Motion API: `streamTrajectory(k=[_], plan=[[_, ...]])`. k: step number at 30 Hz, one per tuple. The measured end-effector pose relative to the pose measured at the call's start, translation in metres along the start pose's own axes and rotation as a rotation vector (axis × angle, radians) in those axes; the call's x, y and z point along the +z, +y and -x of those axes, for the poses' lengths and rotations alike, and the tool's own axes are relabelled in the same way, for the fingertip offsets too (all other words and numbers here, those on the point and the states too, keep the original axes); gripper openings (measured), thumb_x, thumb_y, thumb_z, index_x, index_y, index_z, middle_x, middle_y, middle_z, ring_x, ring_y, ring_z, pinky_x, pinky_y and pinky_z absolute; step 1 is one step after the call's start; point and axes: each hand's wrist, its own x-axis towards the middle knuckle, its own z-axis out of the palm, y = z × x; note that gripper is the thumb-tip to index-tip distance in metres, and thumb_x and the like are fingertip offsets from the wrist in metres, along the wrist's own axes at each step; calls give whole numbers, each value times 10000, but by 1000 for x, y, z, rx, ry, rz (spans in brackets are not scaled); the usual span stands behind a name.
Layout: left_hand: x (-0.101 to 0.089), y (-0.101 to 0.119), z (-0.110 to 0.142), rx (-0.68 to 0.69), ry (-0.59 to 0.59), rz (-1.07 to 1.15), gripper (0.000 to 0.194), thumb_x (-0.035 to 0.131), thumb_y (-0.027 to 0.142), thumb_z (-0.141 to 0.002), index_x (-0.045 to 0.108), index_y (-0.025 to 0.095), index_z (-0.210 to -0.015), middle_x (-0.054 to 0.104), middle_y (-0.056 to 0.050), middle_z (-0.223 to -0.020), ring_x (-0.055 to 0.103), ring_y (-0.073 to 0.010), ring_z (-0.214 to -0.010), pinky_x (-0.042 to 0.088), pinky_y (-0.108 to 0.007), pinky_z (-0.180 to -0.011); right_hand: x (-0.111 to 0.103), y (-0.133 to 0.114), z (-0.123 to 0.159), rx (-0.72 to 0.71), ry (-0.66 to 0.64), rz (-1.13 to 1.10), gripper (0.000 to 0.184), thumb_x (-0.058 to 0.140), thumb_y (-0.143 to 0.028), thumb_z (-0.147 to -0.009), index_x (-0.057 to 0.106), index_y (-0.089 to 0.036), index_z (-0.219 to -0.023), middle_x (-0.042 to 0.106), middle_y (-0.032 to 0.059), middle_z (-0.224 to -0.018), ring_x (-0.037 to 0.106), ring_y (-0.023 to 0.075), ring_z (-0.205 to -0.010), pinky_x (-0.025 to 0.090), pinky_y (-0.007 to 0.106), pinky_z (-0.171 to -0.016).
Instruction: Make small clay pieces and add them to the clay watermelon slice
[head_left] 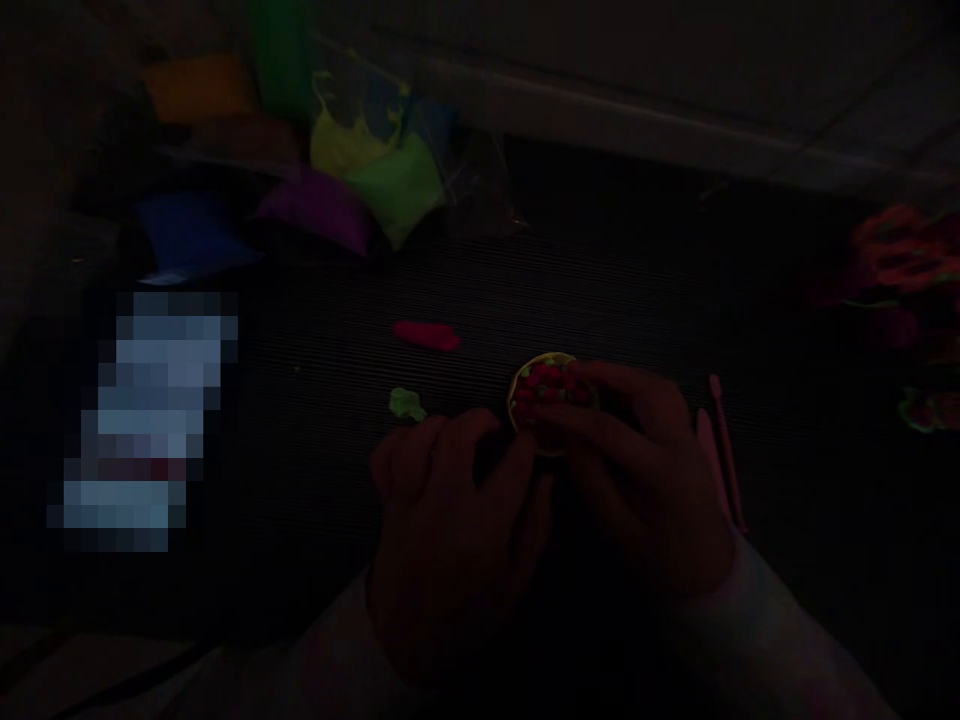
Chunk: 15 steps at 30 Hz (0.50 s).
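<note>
In dim light, a small round clay dish (pixel 514 393) with a yellow rim sits low in the middle of the table, filled with red and green bits. My right hand (pixel 645 470) is closed about its right side, with fingertips over the far rim and the filling. At the near left rim, my left hand (pixel 450 530) touches the dish with a fingertip; its fingers are curled and partly in shadow. Just beyond my left hand lies a crumpled light green clay piece (pixel 406 404). Farther back is a flattened red-pink clay strip (pixel 426 335).
Two pink modelling tools (pixel 726 450) lie right of my right hand. Packets of coloured clay, among them a purple packet (pixel 319 208) and a blue packet (pixel 193 232), stand back left. A bright blurred-out rectangle (pixel 150 400) is at left; reddish shapes (pixel 911 250) are at far right.
</note>
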Motion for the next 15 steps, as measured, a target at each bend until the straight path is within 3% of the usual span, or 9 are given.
streamTrajectory(k=[15], plan=[[0,0,0,31,-41,14,278,492,298,-754,579,242,-1012,514,-77,-976,441,-244,-890,346,-437,-759,0,1,0,5,-4,-2,254,474,-164,-748,587,-249,-958,495,43,-1097,458,216,-993,388,413,-798]])
